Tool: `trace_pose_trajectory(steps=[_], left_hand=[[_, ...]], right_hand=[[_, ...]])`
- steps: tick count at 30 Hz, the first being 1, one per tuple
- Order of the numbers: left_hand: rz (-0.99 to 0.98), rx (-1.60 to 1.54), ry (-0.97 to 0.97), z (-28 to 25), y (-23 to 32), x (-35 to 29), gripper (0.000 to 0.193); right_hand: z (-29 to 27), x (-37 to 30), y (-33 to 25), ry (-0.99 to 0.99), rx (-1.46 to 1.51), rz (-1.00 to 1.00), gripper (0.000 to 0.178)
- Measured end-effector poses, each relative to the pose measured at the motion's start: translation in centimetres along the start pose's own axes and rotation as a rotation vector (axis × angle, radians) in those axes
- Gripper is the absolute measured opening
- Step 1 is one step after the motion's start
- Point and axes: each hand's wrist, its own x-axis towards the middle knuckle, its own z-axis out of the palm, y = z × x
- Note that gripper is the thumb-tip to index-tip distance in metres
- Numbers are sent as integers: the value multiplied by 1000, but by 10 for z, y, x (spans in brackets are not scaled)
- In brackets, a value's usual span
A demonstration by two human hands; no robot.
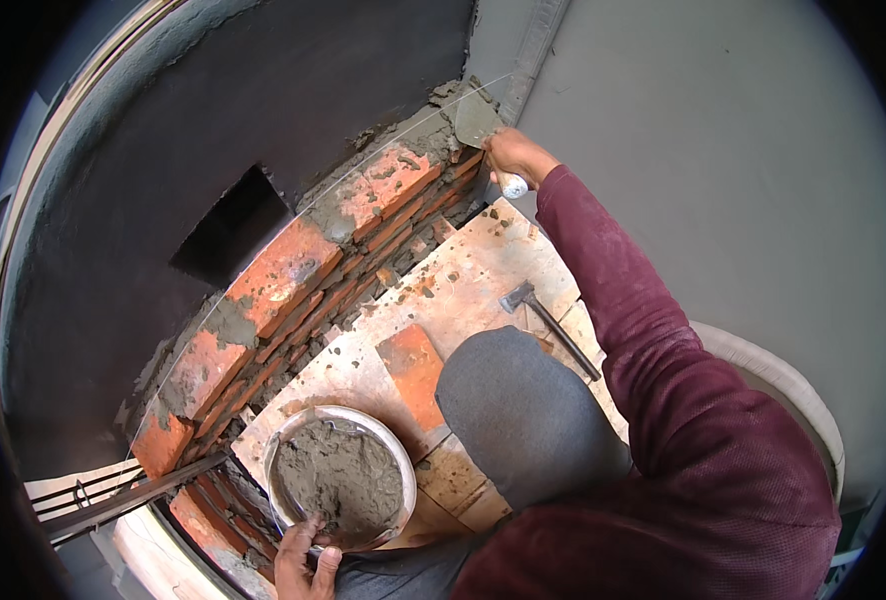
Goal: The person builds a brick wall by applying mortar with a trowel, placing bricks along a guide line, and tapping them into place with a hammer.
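My right hand (521,160) is closed round the pale handle of a trowel (476,121). The flat blade rests against grey mortar (425,128) at the far end of a low brick wall (281,272). At the lower left, my left hand (303,568) curls its mortar-smeared fingers over the near rim of a bucket (410,478), thumb outside. Wet grey mortar (341,475) fills much of that bucket. Along the top course, mortar sits in the joints between the orange bricks, and a thin white string line (358,168) stretches above it.
Beside my knee (513,400), a hammer (548,325) and a loose brick (411,372) lie on the crumb-strewn board (308,378). A dark wall (293,95) with a square opening (231,227) rises behind the bricks. Smooth grey wall (723,170) stands right. A dark bar (128,498) crosses at lower left.
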Motion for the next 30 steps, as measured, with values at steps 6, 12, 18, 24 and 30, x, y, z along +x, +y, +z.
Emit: trace_pose_trajectory(steps=[6,12,18,24,30], left_hand=[[-54,4,39,-5,-6,-15,45],[-26,-24,-30,-2,-10,-2,44],[96,146,62,0,-10,1,45],[114,-354,267,-13,-88,-5,63],[-99,-557,651,10,-250,-16,52]], right_hand=[[-15,-74,-119,44,948,407,18],[-67,-44,-78,-154,1106,403,21],[-25,-78,-97,-211,835,230,20],[30,-102,-88,-4,964,340,21],[89,-161,-94,26,989,43,33]])
